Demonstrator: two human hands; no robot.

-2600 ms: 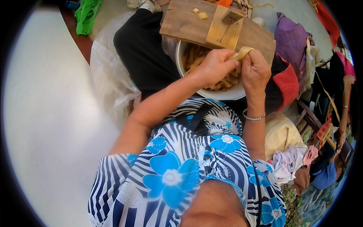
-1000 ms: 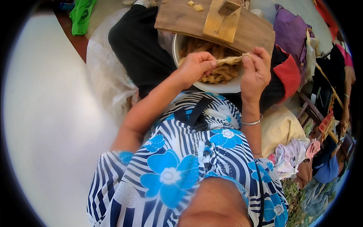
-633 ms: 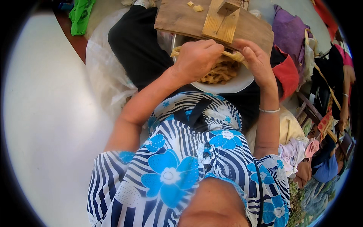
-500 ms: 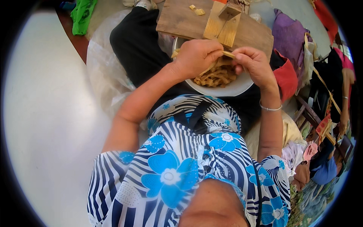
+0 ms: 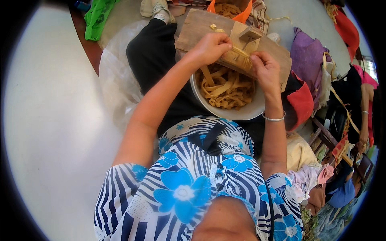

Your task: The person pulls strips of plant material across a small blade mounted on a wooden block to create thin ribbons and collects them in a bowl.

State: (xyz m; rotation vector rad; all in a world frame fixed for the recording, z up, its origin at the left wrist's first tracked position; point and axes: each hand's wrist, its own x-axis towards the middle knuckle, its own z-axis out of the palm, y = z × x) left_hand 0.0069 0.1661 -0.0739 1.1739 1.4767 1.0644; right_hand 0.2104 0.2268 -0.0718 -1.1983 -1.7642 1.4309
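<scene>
Strip: just been carried up from over the bowl to the wooden block; the strip (image 5: pixel 241 52) is now pulled fairly straight across the block (image 5: pixel 242 62), where moments ago it hung in front of it.
What that changes: the handling has gone from in the air to right at the block, so I'd call it a placing step now, with both ends under control.
Left hand: left hand (image 5: pixel 215 47) fingers curled in, thumb pressed on, pinching one end. A length seems to trail below it into the bowl.
Right hand: right hand (image 5: pixel 266 69) thumb and index closed together on the other end, the rest loosely bent. Fingertips are small here, so can't tell how firm the pinch is.
Board: the board (image 5: pixel 195 25) lies over the far part of the bowl and carries the block, plus a few offcuts (image 5: pixel 217 29) near the left hand.
In the way: an upright piece (image 5: pixel 250 33) stands on the block just beyond the strip, limiting room that side, I reckon. The board also hides part of the bowl.
Bowl: white bowl (image 5: pixel 258 107), heaped with tangled strips (image 5: pixel 226 91); snagging looks possible.
Around: orange bag (image 5: pixel 243 17) past the board with more strips inside, green bag (image 5: pixel 96 19) far left, purple cloth (image 5: pixel 306 52) on the right, another person's arm (image 5: pixel 365 106) well apart.
</scene>
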